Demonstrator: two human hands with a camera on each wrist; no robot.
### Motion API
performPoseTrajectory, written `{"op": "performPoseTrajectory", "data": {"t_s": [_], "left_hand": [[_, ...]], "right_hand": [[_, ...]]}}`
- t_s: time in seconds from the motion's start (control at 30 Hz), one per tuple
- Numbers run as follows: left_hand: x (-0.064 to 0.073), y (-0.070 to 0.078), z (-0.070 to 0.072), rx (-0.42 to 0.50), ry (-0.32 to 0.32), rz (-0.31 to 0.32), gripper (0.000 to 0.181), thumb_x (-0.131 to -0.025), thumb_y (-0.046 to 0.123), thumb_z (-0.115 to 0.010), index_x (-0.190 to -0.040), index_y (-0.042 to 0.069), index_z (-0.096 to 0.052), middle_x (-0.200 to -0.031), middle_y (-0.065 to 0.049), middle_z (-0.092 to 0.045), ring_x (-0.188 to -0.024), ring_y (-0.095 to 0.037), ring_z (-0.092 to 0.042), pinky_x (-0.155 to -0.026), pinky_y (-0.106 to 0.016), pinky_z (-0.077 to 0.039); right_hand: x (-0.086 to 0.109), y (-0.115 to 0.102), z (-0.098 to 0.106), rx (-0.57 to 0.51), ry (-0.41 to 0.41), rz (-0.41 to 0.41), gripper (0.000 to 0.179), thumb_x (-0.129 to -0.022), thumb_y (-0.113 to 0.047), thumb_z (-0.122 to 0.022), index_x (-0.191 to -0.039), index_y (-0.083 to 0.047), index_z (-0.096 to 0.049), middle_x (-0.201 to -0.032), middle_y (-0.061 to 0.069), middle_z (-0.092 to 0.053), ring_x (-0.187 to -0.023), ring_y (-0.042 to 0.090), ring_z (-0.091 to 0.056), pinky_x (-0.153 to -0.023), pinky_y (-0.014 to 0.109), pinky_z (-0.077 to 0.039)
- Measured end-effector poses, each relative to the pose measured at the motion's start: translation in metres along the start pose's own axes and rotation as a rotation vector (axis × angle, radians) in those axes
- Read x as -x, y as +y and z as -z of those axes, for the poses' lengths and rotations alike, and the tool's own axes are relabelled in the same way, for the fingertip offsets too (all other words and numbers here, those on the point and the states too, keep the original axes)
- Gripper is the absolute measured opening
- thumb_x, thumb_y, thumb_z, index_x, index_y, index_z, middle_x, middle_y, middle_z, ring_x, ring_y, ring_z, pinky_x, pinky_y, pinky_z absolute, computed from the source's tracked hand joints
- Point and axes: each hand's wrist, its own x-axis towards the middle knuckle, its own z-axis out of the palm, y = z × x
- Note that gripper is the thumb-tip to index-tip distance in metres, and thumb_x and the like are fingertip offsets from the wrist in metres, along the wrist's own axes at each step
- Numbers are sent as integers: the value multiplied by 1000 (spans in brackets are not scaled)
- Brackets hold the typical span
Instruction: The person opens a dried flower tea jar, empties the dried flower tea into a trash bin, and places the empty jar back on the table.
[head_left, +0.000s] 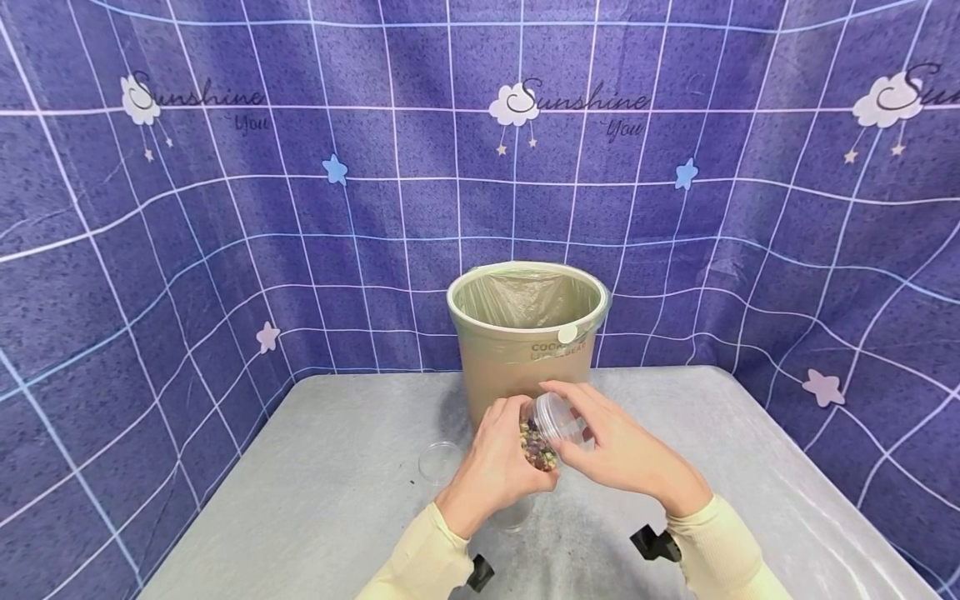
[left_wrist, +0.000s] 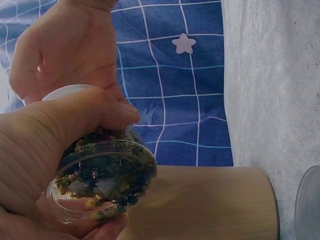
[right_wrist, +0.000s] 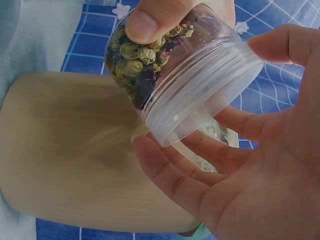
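Note:
My left hand (head_left: 491,467) grips a clear plastic jar (head_left: 536,448), thumb on one side and fingers on the other. Dried flower buds (right_wrist: 135,65), yellowish green and dark purple, fill part of it. The jar is tilted, its translucent screw lid (right_wrist: 200,95) toward my right hand (head_left: 622,442). Around that lid the right thumb and fingers are curled, with the thumb tip at its edge and the other fingers along the opposite side. In the left wrist view the jar's round base (left_wrist: 100,185) faces the camera.
A beige bin (head_left: 525,367) with a translucent liner (head_left: 528,296) stands just beyond the hands on the grey table (head_left: 337,483). One clear round lid (head_left: 440,461) lies left of the hands; another clear round piece (head_left: 512,515) shows partly below the left hand. A blue gridded curtain surrounds the table.

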Motion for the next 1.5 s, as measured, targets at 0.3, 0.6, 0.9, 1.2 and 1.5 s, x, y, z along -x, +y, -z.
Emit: {"op": "performPoseTrajectory", "data": {"t_s": [0.3,0.6,0.9,1.2,1.5], "left_hand": [[-1,0,0,-9,7,-11,86,-56,27,-93,-132,11,-56,-119,-2,-59,-109,-19,-56,-94,-36,-52],[-2,0,0,-4,1,-9,87,-56,28,-93,-133,11,-55,-120,-3,-59,-110,-20,-56,-94,-37,-52],[-1,0,-1,-9,-3,-10,87,-55,27,-93,-132,10,-55,-120,-3,-59,-110,-20,-56,-94,-37,-52],[-1,-1,-1,-11,7,-23,86,-55,27,-93,-131,11,-55,-118,-2,-59,-108,-19,-55,-93,-36,-52],[-1,0,-1,-11,0,-8,87,-55,26,-93,-132,10,-55,-120,-3,-59,-109,-19,-55,-95,-37,-52]], "right_hand": [[0,0,1,20,3,38,77,-83,-14,-73,-152,-32,-43,-130,-9,-56,-102,14,-61,-81,35,-56],[-1,2,2,7,4,78,79,-80,-11,-73,-151,-31,-43,-136,-10,-54,-108,13,-61,-89,41,-55],[-1,2,2,-9,-2,99,80,-78,-8,-73,-149,-31,-44,-138,-11,-53,-110,14,-61,-91,41,-55],[0,3,2,7,-2,107,80,-78,-8,-73,-148,-31,-44,-138,-11,-53,-111,13,-60,-92,41,-54],[0,3,1,0,-2,136,80,-77,-6,-73,-148,-29,-43,-139,-9,-53,-112,13,-59,-92,41,-54]]}}
